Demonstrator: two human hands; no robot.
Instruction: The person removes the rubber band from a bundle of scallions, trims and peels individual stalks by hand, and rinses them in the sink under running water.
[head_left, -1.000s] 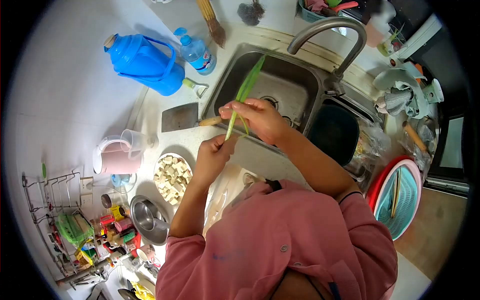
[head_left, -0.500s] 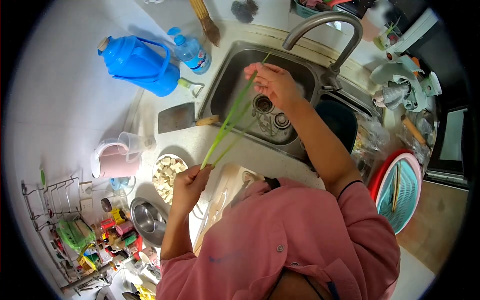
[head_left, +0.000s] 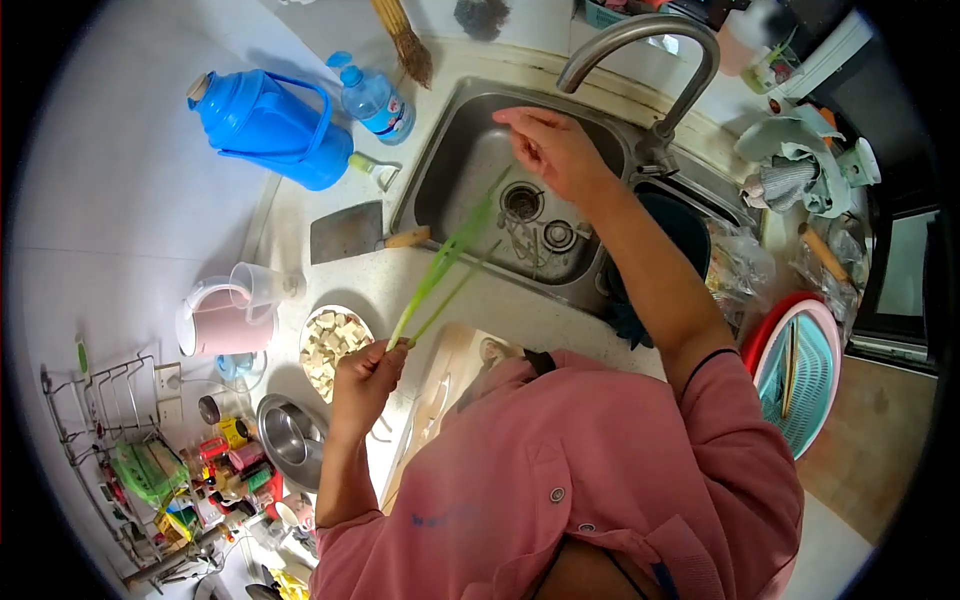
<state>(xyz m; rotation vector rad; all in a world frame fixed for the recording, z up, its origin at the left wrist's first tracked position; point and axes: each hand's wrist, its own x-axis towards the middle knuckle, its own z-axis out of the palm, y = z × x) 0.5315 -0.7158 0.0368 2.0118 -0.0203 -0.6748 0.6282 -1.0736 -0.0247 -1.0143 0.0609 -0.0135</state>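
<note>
My left hand (head_left: 366, 385) is closed around the base of a green onion (head_left: 424, 290), beside a bowl of pale diced cubes (head_left: 333, 345). The onion's long green leaves slant up and away over the near edge of the steel sink (head_left: 428, 185), a little blurred by motion. Above the basin hangs my right hand (head_left: 553, 152), its index finger stretched out to the left and apart from the leaves. I see nothing in it. Below the leaves, the basin holds a drain (head_left: 522, 202) and a round metal strainer piece (head_left: 559, 236).
Left of the sink lie a cleaver (head_left: 347, 235) and a peeler (head_left: 375, 170), near a blue thermos (head_left: 275, 130) and a blue pump bottle (head_left: 378, 105). A curved faucet (head_left: 650, 28) arches over the basin. A cutting board (head_left: 455, 365) sits close to my body.
My right hand has come away from the leaf tips and its fingers have straightened to the left. The green onion has dipped slightly lower, still in my left hand.
</note>
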